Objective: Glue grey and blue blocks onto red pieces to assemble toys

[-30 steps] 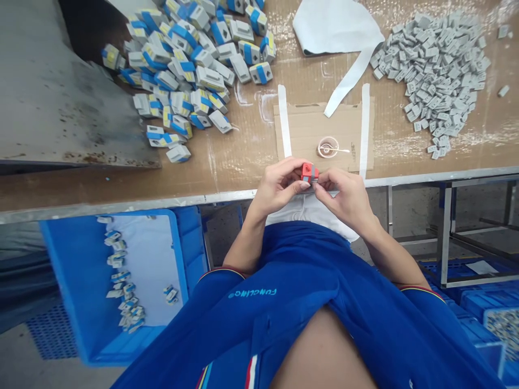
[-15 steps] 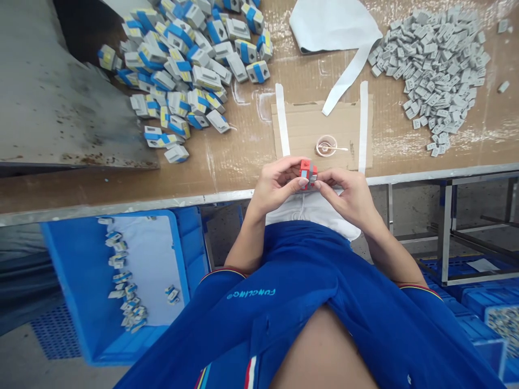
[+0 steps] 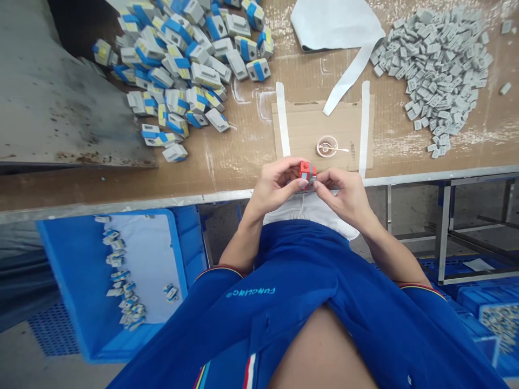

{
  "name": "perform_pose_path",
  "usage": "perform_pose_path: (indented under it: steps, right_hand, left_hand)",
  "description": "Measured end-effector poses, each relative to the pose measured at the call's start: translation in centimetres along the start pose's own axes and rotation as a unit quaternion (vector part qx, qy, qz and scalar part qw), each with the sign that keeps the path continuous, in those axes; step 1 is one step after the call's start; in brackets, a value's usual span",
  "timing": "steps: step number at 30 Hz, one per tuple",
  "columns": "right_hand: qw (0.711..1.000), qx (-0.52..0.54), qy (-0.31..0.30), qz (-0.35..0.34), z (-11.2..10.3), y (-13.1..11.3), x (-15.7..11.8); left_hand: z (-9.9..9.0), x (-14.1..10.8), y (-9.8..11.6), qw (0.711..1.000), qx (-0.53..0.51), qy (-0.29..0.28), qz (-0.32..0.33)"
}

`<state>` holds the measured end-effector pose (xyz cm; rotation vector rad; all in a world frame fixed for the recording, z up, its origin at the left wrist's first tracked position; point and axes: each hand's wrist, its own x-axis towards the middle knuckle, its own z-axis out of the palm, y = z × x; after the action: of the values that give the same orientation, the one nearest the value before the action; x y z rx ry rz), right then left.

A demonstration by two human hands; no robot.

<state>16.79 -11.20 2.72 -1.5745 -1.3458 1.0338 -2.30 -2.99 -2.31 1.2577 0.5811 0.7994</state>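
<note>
Near the table's front edge, my left hand (image 3: 277,185) is closed around a small red block (image 3: 305,168) with a grey band and a light face. From the other side, my right hand (image 3: 344,195) pinches at the block's right end, where a small grey piece (image 3: 313,178) shows between the fingertips. Just beyond the hands, a small round cup (image 3: 326,146) with a thin white stick across it stands on a flat cardboard sheet (image 3: 300,127) taped down with white strips.
Grey-white blocks with blue and yellow bands (image 3: 174,70) are heaped at the back left, beside a stained metal box (image 3: 60,108). Small grey pieces (image 3: 441,70) form a pile at the right. A white cloth (image 3: 336,24) lies behind. Below left stands a blue bin (image 3: 68,270).
Both hands stay at nearly the same place with the red block. My right fingertips have shifted slightly, and the camera view has moved a little.
</note>
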Motion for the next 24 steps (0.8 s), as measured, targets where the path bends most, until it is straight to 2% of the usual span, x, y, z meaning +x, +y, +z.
perform_pose_path:
  steps: [5, 12, 17, 24]
  right_hand:
    - [1.0, -0.004, 0.006, 0.008, -0.1, -0.4, 0.2]
    - [1.0, -0.027, 0.009, 0.001, -0.1, -1.7, 0.4]
    - [0.998, -0.057, 0.015, -0.011, 0.1, -1.6, 0.6]
    - [0.999, -0.041, 0.017, -0.015, 0.7, -1.2, 0.5]
  left_hand:
    - [0.4, 0.1, 0.1, 1.0, -0.001, 0.019, 0.013]
    - [0.3, 0.0, -0.1, 1.0, -0.021, 0.01, 0.005]
    - [0.0, 0.0, -0.3, 1.0, 0.006, 0.013, 0.015]
    - [-0.1, 0.0, 0.0, 0.998, 0.042, 0.006, 0.043]
